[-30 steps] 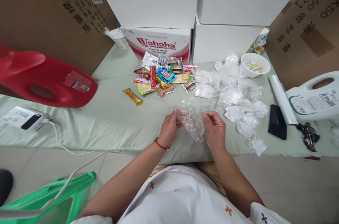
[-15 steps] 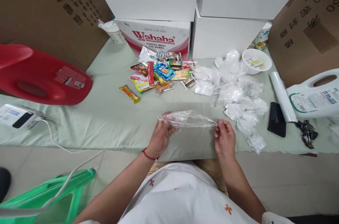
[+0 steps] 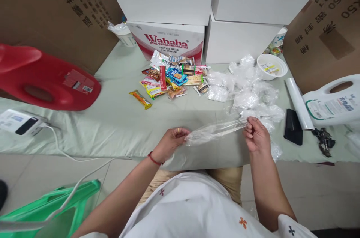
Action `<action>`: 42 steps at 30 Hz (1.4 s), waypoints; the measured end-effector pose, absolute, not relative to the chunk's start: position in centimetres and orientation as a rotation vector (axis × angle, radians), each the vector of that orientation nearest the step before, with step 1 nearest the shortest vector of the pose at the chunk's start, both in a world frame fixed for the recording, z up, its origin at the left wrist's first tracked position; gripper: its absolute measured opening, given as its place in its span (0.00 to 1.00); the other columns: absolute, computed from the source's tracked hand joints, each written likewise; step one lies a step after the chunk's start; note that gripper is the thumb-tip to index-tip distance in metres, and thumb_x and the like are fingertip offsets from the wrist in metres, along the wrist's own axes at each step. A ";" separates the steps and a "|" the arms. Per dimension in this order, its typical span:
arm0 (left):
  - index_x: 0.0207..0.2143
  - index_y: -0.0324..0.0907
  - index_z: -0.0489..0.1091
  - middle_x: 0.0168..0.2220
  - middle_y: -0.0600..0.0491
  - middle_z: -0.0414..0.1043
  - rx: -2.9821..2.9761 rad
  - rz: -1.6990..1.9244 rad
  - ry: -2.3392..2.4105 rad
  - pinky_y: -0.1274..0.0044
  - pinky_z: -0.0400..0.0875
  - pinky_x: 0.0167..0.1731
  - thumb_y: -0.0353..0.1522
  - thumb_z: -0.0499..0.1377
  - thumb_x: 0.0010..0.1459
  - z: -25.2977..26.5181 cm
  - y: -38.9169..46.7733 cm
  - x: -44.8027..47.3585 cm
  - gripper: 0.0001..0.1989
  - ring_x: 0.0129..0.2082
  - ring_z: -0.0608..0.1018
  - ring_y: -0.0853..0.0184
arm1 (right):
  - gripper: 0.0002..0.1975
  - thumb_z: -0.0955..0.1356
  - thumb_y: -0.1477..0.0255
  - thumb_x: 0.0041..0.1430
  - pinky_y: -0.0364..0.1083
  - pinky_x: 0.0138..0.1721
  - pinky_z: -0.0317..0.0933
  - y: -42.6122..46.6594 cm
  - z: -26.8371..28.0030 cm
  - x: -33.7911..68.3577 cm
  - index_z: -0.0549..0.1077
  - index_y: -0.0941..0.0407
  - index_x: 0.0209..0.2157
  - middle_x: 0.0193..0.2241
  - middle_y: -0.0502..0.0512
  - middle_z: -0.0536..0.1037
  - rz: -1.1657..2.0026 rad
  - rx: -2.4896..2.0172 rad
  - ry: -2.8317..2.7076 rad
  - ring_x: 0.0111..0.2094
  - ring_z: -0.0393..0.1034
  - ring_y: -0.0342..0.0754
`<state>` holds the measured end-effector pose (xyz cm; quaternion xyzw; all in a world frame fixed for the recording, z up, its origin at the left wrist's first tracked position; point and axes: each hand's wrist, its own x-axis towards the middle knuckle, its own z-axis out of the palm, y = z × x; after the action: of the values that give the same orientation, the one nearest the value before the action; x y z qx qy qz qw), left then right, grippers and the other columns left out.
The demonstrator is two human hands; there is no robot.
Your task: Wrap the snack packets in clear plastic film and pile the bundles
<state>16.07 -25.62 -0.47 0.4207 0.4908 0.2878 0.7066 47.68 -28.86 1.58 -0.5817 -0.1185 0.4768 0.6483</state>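
Observation:
A thin clear plastic film (image 3: pixel 216 133) is stretched between my two hands above the front of the table, its right end higher. My left hand (image 3: pixel 173 142) pinches the left end between thumb and fingers. With its fingers curled, my right hand (image 3: pixel 256 134) grips the other end close to a pile of crumpled clear plastic pieces (image 3: pixel 246 99). Beyond the film lies a heap of packaged snacks (image 3: pixel 176 76). One yellow-orange snack bar (image 3: pixel 140 99) rests apart, to the left of that heap.
A red jug (image 3: pixel 53 80) and a white device (image 3: pixel 22 123) with a cable are at left. White boxes (image 3: pixel 242 41) and a Wahaha carton (image 3: pixel 168 41) stand behind. On the right are a white bowl (image 3: pixel 284 68), a plastic roll (image 3: pixel 299 103), a black phone-like object (image 3: pixel 293 127) and a white jug (image 3: pixel 334 99).
My right hand has moved right and slightly up, and my left hand has turned and lowered a little. The film between them is longer and now slants up to the right.

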 end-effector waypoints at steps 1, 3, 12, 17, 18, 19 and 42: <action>0.30 0.41 0.79 0.26 0.55 0.75 0.923 0.675 1.113 0.78 0.64 0.27 0.41 0.74 0.43 -0.6 -25.6 15.9 0.15 0.25 0.71 0.70 | 0.20 0.81 0.65 0.39 0.35 0.14 0.42 -28.7 1.5 48.1 0.70 0.54 0.29 0.20 0.41 0.62 1.088 -1.345 -0.294 0.19 0.51 0.36; 0.31 0.42 0.78 0.24 0.57 0.72 0.904 0.748 1.156 0.79 0.62 0.26 0.43 0.74 0.43 -0.7 -25.5 15.8 0.17 0.23 0.68 0.72 | 0.19 0.80 0.61 0.42 0.37 0.16 0.44 -28.7 1.5 48.5 0.72 0.54 0.31 0.22 0.44 0.65 1.030 -1.435 -0.397 0.21 0.54 0.38; 0.29 0.42 0.75 0.23 0.59 0.67 0.924 0.804 1.264 0.80 0.60 0.24 0.49 0.74 0.43 0.3 -25.3 16.7 0.22 0.23 0.65 0.72 | 0.26 0.74 0.63 0.59 0.49 0.35 0.66 -29.5 3.2 43.0 0.73 0.46 0.59 0.54 0.58 0.74 0.700 -1.497 -1.532 0.26 0.62 0.43; 0.31 0.41 0.76 0.24 0.58 0.68 1.014 0.799 1.268 0.80 0.59 0.25 0.48 0.73 0.44 0.2 -25.5 16.8 0.21 0.24 0.66 0.72 | 0.32 0.70 0.65 0.62 0.48 0.35 0.67 -25.7 1.0 40.4 0.64 0.49 0.66 0.52 0.59 0.74 0.874 -1.436 -1.691 0.26 0.62 0.42; 0.31 0.41 0.75 0.25 0.57 0.69 1.031 0.799 1.262 0.79 0.59 0.25 0.48 0.72 0.45 0.1 -25.6 16.7 0.21 0.25 0.66 0.72 | 0.31 0.69 0.65 0.63 0.48 0.35 0.67 -25.0 0.8 40.2 0.63 0.49 0.66 0.54 0.59 0.73 0.880 -1.426 -1.680 0.26 0.62 0.42; 0.31 0.41 0.75 0.25 0.57 0.69 1.049 0.795 1.260 0.79 0.59 0.26 0.47 0.72 0.45 0.0 -25.7 16.6 0.21 0.25 0.66 0.72 | 0.30 0.68 0.66 0.64 0.48 0.36 0.66 -24.4 0.7 40.1 0.63 0.49 0.67 0.57 0.60 0.71 0.875 -1.415 -1.680 0.26 0.62 0.41; 0.32 0.41 0.71 0.25 0.59 0.69 0.806 1.028 1.335 0.80 0.61 0.25 0.48 0.74 0.41 -1.3 -23.5 12.9 0.25 0.23 0.67 0.74 | 0.11 0.67 0.74 0.65 0.48 0.37 0.68 -32.6 -1.1 52.1 0.82 0.50 0.33 0.39 0.55 0.77 0.749 -1.389 -1.841 0.38 0.74 0.49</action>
<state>12.88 -23.45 -1.31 0.3468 0.5746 0.4426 0.5947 52.08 -32.62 -1.11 -0.5364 -0.7111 0.2892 0.3508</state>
